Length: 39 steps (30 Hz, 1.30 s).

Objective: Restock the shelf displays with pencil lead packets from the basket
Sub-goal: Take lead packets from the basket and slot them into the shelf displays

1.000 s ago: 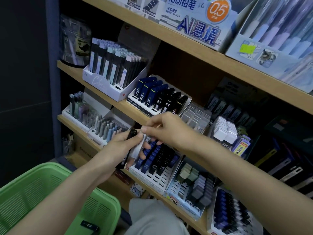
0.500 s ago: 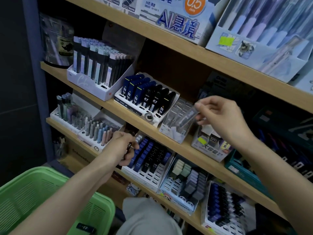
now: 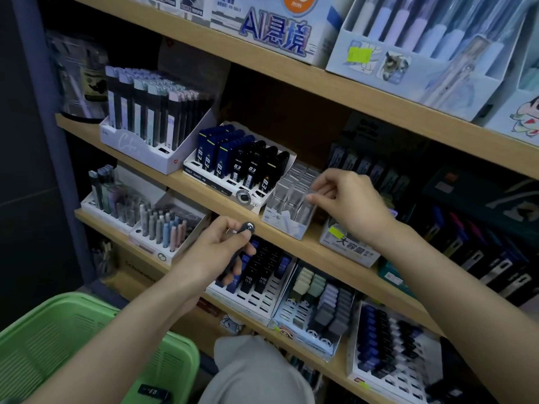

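Green slotted plastic basket [image 3: 73, 330] is sitting at 7 o'clock from our hands, with one flat black packet [image 3: 154, 393] lying on its floor. Our left hand [image 3: 215, 255] is gripping a dark slim pencil lead packet with a round grey cap [image 3: 248, 228], fingers curled round its body. Its long axis is running from the cap at 1 o'clock down to 7 o'clock, and it is hovering over the white slotted tray of HB packets [image 3: 256, 304] on the lower shelf. We are judging that it belongs in the white tray of blue and black 0.3 packets [image 3: 204, 177] on the wooden middle shelf [image 3: 189, 185]. That tray is lying at 12 o'clock from the cap, and the left hand is the nearer one. With the cap pointing that way, the lift is calling for little turning, only tipping the packet more upright to meet a vacant front slot. Our right hand [image 3: 353, 205] is working at 3 o'clock, pinching what looks like a transparent slim plastic packet [image 3: 300, 193] at the clear plastic display box [image 3: 283, 225], though the see-through material is making that grasp hard to confirm.
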{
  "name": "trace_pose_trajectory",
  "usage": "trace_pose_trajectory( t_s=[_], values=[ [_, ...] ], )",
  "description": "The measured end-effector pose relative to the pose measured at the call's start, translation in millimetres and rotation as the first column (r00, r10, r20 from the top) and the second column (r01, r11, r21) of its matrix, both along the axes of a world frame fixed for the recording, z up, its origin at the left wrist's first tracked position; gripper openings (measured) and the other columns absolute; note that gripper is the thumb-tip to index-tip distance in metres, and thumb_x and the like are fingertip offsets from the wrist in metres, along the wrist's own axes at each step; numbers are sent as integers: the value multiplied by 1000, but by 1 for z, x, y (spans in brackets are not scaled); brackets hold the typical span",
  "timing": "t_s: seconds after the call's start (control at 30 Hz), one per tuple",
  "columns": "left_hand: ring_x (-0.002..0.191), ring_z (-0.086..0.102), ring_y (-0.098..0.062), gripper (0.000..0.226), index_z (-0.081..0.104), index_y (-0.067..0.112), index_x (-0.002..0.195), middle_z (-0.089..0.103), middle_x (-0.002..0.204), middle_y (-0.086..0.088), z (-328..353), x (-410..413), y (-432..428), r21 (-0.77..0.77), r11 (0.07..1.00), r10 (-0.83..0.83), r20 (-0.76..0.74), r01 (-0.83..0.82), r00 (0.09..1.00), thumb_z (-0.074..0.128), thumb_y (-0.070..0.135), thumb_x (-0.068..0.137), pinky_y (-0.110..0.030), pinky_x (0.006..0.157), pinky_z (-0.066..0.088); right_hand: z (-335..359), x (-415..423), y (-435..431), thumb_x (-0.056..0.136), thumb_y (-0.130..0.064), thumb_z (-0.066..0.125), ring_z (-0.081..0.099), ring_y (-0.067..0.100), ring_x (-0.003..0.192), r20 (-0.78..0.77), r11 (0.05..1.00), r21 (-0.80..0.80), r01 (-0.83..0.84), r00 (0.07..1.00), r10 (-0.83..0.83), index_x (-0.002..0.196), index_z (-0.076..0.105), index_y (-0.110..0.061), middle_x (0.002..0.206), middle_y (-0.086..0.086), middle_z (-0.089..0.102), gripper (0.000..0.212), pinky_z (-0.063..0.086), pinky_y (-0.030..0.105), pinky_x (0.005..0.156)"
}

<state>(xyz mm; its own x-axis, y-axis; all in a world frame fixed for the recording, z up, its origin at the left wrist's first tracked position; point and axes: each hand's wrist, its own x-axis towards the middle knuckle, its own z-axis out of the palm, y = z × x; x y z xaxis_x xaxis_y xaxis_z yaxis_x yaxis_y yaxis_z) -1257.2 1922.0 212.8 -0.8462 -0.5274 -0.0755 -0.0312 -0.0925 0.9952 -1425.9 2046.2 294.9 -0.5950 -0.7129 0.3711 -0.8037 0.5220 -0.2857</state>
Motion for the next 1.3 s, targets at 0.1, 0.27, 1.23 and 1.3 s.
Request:
trace_pose_trajectory(
  t_s=[0.1,0.27,1.23,1.3],
  values=[
    [48,46,-11,11,53,11,99,63,73,2,2,1,2,-15,1000,-10,-16,9,1000,49,22,98,-22,40,34,1,4,-2,86,-34,68,59,8,81,-126,995,89,47,991,-35,96,62,-23,85,-10,63,16,49,25,63],
    [42,38,-10,9,53,11,95,62,67,2,2,0,2,13,999,-37,-20,38,999,46,17,99,-21,39,25,0,7,0,88,-32,66,51,14,101,-281,990,115,83,959,-48,108,59,-19,105,-3,56,25,41,26,73],
    [100,48,-5,29,55,22,124,49,119,9,5,-24,-64,-659,711,183,-162,-245,970,46,18,98,-19,83,38,30,27,-81,88,-20,67,68,16,82,116,961,-225,-162,975,191,95,63,-21,91,2,68,9,58,36,78],
    [106,49,-9,35,50,20,132,45,124,8,0,-26,-74,-779,601,150,-106,-176,983,46,17,97,-25,92,39,27,19,-94,88,-21,66,65,16,86,31,974,-150,-168,984,175,100,62,-20,97,2,66,12,56,36,80]
  ],
)
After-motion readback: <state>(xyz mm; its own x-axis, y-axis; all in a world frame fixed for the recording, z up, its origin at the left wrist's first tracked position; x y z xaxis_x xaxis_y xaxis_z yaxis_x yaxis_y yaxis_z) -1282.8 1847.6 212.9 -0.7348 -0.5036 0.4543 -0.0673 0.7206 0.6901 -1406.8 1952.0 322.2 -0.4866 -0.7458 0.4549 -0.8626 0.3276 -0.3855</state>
